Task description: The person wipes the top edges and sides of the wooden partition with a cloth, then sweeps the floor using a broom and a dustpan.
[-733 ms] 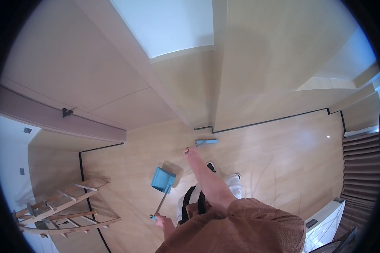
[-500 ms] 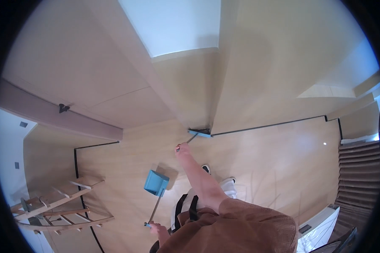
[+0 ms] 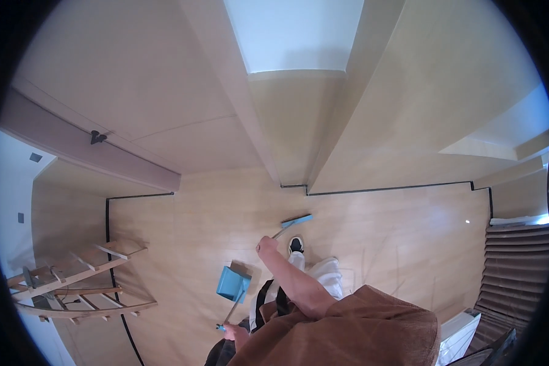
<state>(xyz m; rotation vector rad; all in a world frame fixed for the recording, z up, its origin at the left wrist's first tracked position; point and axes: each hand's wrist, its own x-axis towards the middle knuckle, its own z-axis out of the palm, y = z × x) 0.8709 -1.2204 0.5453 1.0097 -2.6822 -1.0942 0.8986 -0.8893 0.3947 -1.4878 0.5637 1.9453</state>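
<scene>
A pale, wood-look floor (image 3: 409,235) is seen from above, bounded along its far edge by pale walls (image 3: 372,140) and a thin black trim (image 3: 396,188), which is stepped into a small notch near the middle. By the floor's left edge, a slatted wooden rack (image 3: 64,282) is seen. Its right edge is lined by a pleated brown curtain (image 3: 512,268), and at its near right corner a white box-shaped thing (image 3: 460,338) is partly cut off. Beyond the far left corner, a dark hook (image 3: 96,137) is fixed to a mauve-edged panel (image 3: 165,67).

A blue broom (image 3: 296,221) is held by the right hand (image 3: 266,245), its grip closed round the handle; the broom's head is placed short of the far edge, below the notch and just beyond a black-and-white shoe (image 3: 296,244). A blue dustpan (image 3: 232,283) is held by the left hand (image 3: 235,334), its grip wrapped about the handle's end. The pan is placed left of the floor's middle, with a shadow cast beside it; whether the floor is touched cannot be told.
</scene>
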